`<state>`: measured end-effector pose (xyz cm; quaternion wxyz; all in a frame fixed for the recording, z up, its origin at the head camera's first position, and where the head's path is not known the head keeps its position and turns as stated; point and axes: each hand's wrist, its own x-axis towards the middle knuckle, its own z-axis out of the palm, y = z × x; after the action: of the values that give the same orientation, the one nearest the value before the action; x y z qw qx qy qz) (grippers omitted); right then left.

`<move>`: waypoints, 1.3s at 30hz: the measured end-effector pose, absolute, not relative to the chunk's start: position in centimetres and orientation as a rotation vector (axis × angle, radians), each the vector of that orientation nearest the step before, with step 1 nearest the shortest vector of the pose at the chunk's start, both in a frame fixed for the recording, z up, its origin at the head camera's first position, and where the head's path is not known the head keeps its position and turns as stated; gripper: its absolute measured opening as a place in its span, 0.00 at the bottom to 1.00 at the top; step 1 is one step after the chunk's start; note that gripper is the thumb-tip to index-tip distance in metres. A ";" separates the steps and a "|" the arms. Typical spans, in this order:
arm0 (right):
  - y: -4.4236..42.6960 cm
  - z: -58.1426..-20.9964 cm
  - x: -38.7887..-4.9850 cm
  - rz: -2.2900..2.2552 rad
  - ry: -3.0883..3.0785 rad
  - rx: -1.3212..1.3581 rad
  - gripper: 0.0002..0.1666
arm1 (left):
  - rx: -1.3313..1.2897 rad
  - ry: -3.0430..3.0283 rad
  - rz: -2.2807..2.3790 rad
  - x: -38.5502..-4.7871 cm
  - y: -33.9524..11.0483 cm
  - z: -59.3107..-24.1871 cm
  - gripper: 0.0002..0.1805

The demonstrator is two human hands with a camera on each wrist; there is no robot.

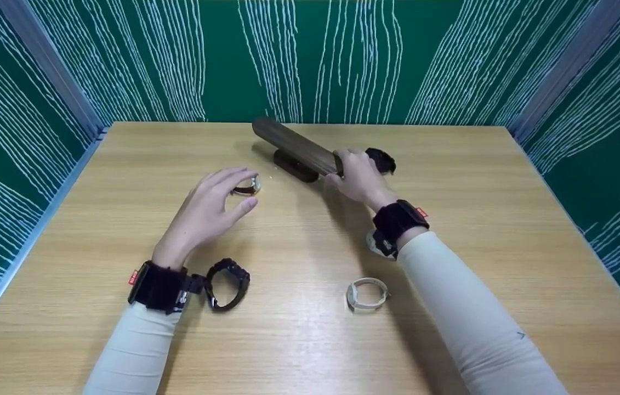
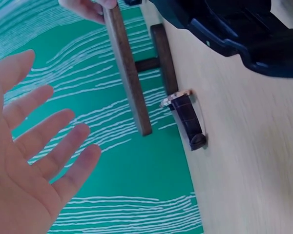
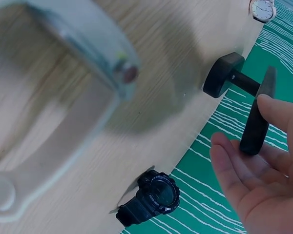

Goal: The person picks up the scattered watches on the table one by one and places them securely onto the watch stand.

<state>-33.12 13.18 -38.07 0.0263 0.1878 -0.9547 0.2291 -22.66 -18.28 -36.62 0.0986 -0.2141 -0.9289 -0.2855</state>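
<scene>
My right hand (image 1: 362, 178) grips one end of the dark wooden bar of a T-shaped watch stand (image 1: 293, 147). Thumb and fingers pinch the bar in the right wrist view, above a short post and base (image 3: 223, 75). My left hand (image 1: 205, 206) hovers with its fingers loosely spread, holding nothing. Just beyond its fingertips in the head view is a wristwatch (image 1: 246, 190) with a dark brown strap; the left wrist view shows this brown-strapped watch (image 2: 188, 117) apart from the hand. Beside my right hand lies a black digital watch (image 3: 158, 195).
A black watch (image 1: 227, 285) stands on its side near my left wrist. One white watch (image 1: 367, 294) lies towards the front, and another pale watch (image 1: 380, 242) is partly hidden by my right wristband. Green walls with white lines (image 1: 331, 60) border the wooden table (image 1: 288, 340).
</scene>
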 end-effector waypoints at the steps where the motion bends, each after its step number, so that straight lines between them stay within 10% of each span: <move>1: 13.3 -38.0 -33.0 0.708 -2.946 0.588 0.33 | -0.635 -2.746 -0.849 -22.7 -18.3 -36.6 0.30; 39: 18.5 -37.4 -30.8 0.589 -2.872 0.946 0.29 | -0.500 -2.790 -0.892 -23.2 -19.4 -37.1 0.30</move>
<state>-30.81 18.50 -37.36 0.0307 0.3070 -0.9318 0.1911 -23.17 -19.42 -37.13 0.0851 -0.1675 -0.9355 -0.2993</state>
